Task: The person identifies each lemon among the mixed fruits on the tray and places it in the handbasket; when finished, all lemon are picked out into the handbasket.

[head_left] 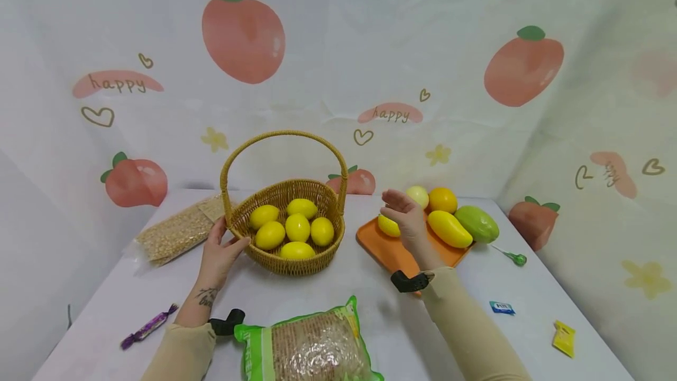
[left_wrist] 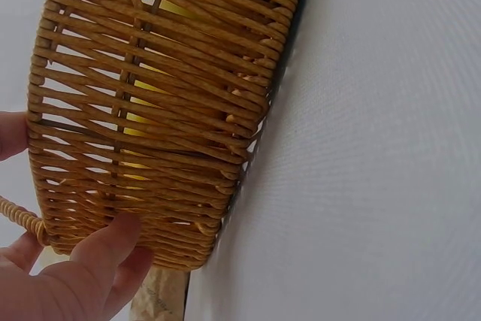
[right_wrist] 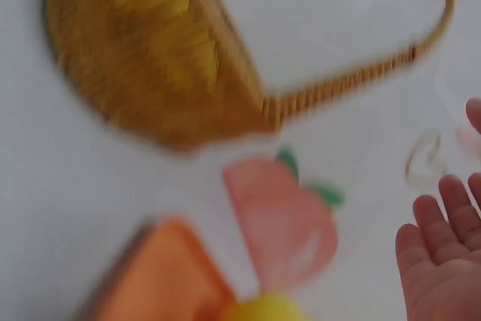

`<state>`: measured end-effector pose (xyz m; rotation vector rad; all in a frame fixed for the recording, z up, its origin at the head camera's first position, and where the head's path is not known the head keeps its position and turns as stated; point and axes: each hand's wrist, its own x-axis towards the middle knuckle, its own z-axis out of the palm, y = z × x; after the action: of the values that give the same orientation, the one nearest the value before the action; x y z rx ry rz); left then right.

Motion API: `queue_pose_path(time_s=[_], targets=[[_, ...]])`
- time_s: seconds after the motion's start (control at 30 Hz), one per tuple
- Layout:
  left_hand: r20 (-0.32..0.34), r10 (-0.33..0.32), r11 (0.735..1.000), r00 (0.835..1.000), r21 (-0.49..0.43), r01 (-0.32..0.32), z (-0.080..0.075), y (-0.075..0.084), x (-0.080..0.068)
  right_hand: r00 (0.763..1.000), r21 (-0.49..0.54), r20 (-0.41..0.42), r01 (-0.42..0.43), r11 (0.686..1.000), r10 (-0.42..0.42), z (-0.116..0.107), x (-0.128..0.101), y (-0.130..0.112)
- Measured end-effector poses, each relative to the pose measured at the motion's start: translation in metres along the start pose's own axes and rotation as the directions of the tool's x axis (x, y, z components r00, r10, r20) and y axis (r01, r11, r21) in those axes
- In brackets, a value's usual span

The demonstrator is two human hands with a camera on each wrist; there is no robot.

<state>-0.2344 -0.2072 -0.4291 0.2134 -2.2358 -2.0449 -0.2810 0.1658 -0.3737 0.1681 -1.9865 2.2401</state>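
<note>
A woven basket [head_left: 309, 264] with a tall arched handle stands left of centre, with several yellow lemons [head_left: 298, 227] inside. My left hand [head_left: 222, 254] holds the basket's left side near the handle's foot; in the left wrist view its fingers [left_wrist: 109, 249] lie against the weave. My right hand [head_left: 409, 222] is raised over an orange tray [head_left: 378, 246], its fingers extended and holding nothing. Partly behind that hand, a lemon [head_left: 388, 226] lies on the tray. The right wrist view shows the right palm [right_wrist: 447, 272] apart from the basket and blurred tray.
By the tray are a yellow mango [head_left: 449, 229], a green fruit [head_left: 477, 224], an orange [head_left: 442, 199] and a pale round fruit [head_left: 418, 196]. Bagged grain [head_left: 180, 231] lies back left, a green-edged bag [head_left: 312, 346] in front. Wrapped sweets and a lollipop [head_left: 518, 258] lie at the sides.
</note>
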Motion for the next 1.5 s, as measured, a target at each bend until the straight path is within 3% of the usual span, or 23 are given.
queue_pose_path(time_s=[0.2,0.47,0.7,0.97,1.17,1.5], targets=[[-0.012,-0.005,1.0,1.0,-0.007,0.005,-0.001,-0.002,0.0,0.994,-0.064,-0.073,-0.092,0.994,0.087,-0.032,0.01,0.014],[-0.011,-0.029,1.0,1.0,-0.009,0.029,-0.001,-0.002,0.0,0.98,-0.128,-0.134,-0.165,0.978,0.148,-0.05,0.022,0.038],[-0.007,-0.033,0.999,0.999,-0.002,0.033,-0.001,-0.002,0.001,0.975,-0.188,-0.114,-0.208,0.96,0.189,-0.047,0.027,0.056],[-0.021,0.014,0.999,1.0,-0.029,-0.015,0.0,-0.004,-0.001,0.968,-0.267,-0.076,-0.25,0.931,0.238,-0.033,0.029,0.068],[-0.009,-0.015,1.0,1.0,-0.012,0.015,-0.001,-0.003,0.001,0.961,-0.317,-0.089,-0.278,0.907,0.263,-0.025,0.03,0.071],[0.002,-0.001,1.0,1.0,-0.027,0.001,0.0,-0.002,0.002,0.961,-0.277,-0.084,-0.278,0.92,0.265,-0.027,0.025,0.066]])
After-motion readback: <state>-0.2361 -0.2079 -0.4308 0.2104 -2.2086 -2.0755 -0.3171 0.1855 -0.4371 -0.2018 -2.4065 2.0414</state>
